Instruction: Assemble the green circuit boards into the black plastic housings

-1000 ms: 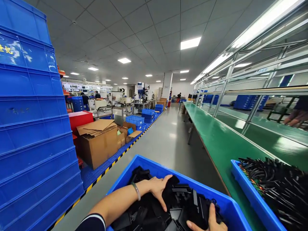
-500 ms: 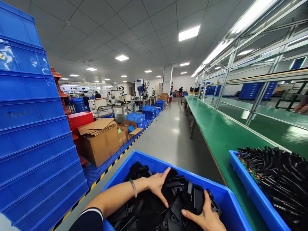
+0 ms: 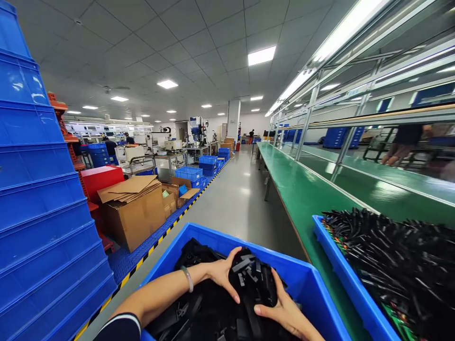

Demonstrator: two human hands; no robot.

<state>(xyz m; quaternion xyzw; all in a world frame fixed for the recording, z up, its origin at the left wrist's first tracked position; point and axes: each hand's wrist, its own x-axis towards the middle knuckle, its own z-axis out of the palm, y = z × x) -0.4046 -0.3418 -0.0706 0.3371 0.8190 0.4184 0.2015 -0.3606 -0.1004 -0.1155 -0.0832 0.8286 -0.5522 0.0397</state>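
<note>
A deep blue plastic bin (image 3: 302, 279) in front of me holds a heap of small black plastic parts (image 3: 247, 272). Inside it, my left hand (image 3: 223, 274), with a bangle on the wrist, curves around the left side of a clump of these parts. My right hand (image 3: 284, 308) presses on the clump from the right. Both thumbs and index fingers are spread around the clump, which is squeezed between the two hands. The other fingers are mostly hidden among the parts.
A green workbench (image 3: 284, 175) runs along the right, bearing a blue tray (image 3: 355, 279) of black cable-like pieces. Stacked blue crates (image 3: 46, 208) rise at the left. Beyond them stand a cardboard box (image 3: 135, 218) and a red box (image 3: 101, 182). Several people are farther off.
My hands have drawn closer together around a clump of black parts, which now stands higher between them. The camera view has swung to the right.
</note>
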